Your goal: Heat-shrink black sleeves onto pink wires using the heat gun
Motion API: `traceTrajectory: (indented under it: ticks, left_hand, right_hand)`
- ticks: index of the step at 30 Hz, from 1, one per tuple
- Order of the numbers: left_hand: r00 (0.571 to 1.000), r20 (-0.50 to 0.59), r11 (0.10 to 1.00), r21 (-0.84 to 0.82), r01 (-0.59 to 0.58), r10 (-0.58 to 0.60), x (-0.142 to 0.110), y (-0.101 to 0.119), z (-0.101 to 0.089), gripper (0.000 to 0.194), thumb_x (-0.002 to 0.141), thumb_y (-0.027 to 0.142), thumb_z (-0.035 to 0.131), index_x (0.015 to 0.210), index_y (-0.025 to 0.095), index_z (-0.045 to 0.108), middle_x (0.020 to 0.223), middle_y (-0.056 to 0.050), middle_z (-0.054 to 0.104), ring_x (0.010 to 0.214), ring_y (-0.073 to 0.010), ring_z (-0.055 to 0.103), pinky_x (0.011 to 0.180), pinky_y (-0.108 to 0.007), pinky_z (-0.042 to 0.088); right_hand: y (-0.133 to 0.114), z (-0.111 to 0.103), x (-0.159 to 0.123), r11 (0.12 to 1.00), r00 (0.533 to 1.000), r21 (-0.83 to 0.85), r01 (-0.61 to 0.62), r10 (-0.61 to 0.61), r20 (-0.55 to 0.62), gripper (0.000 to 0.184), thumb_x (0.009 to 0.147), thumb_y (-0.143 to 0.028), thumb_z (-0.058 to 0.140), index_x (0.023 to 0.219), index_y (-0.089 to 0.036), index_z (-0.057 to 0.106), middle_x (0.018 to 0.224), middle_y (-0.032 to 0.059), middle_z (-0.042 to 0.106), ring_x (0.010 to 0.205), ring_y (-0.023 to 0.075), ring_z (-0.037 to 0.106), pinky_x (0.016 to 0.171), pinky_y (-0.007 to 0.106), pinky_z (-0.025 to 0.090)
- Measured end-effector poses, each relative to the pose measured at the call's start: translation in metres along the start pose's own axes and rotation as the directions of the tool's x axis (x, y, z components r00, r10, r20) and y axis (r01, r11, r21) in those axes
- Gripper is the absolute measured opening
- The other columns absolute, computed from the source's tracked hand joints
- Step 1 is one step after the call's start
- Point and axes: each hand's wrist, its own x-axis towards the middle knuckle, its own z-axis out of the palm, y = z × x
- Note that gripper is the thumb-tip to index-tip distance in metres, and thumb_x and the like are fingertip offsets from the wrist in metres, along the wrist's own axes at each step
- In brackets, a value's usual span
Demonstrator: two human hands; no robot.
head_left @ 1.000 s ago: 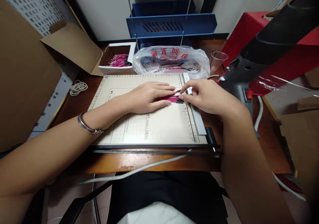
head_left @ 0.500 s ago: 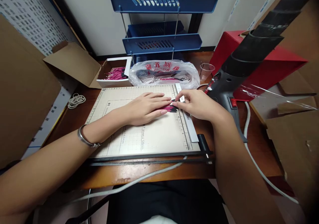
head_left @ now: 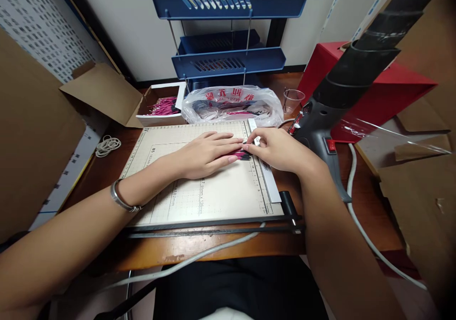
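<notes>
Where the desk (head_left: 249, 252) is far: I see a blue rack (head_left: 228, 62); before it, from left to right, a white box (head_left: 162, 119) with pink wires (head_left: 164, 106), a clear bag (head_left: 193, 113) with red print, and a transparent cup (head_left: 294, 100).
Left side: a large cardboard box (head_left: 32, 135), then a coil of white cord (head_left: 108, 146) beside the trimmer board (head_left: 223, 194).
Right side: a black tool (head_left: 338, 88) with a red switch (head_left: 331, 145) stands just beside the right hand (head_left: 274, 149) and narrows the room there; behind it is a red box (head_left: 390, 92).
Trimmer board: middle of the desk, a metal strip (head_left: 270, 180) on its right edge, a black handle (head_left: 288, 206) at the near right corner.
Wire bundle (head_left: 242, 155): pink with black ends, on the right part of the board, partly hidden by the left hand (head_left: 206, 156).
Left hand: palm down over the bundle, the fingers nearly together, the thumb a little apart.
Right hand: bent inward across the metal strip, thumb and forefinger almost meeting at the black ends; from my distance I cannot tell whether they clamp a wire.
</notes>
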Motion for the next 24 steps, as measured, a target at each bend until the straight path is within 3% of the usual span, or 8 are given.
traceTrajectory:
  ticks: [9, 16, 24]
  left_hand:
    - [1.000, -0.015, 1.000, -0.012, 0.001, -0.001, 0.001, -0.001, 0.002, 0.059, 0.110, 0.053, 0.030, 0.155, 0.022, 0.050, 0.159, -0.008, 0.051, 0.152, -0.0272, 0.039, 0.126, -0.047, 0.025]
    - [1.000, -0.031, 0.999, -0.043, 0.001, -0.002, -0.001, -0.001, 0.003, 0.059, 0.107, 0.057, 0.040, 0.157, 0.026, 0.047, 0.161, -0.005, 0.048, 0.153, -0.0272, 0.038, 0.127, -0.048, 0.026]
    - [0.999, -0.037, 0.996, -0.084, -0.026, 0.023, -0.002, -0.004, 0.001, 0.052, 0.108, 0.049, 0.043, 0.153, 0.025, 0.053, 0.161, -0.006, 0.048, 0.153, -0.0267, 0.040, 0.128, -0.049, 0.028]
  right_hand:
    - [-0.002, 0.001, 0.000, 0.999, 1.000, -0.029, 0.015, -0.015, -0.001, 0.027, 0.095, -0.043, 0.060, 0.105, -0.021, 0.072, 0.087, 0.0046, 0.071, 0.074, 0.0172, 0.058, 0.067, 0.029, 0.036]
    - [-0.014, 0.002, -0.009, 0.995, 0.999, -0.099, 0.021, -0.017, 0.045, 0.031, 0.097, -0.045, 0.054, 0.111, -0.022, 0.069, 0.105, 0.0103, 0.075, 0.094, 0.0245, 0.066, 0.080, 0.033, 0.043]
    - [-0.031, 0.001, -0.020, 0.991, 0.994, -0.129, 0.046, -0.033, 0.101, 0.033, 0.097, -0.044, 0.055, 0.120, -0.024, 0.067, 0.119, 0.0106, 0.075, 0.112, 0.0316, 0.067, 0.089, 0.037, 0.046]
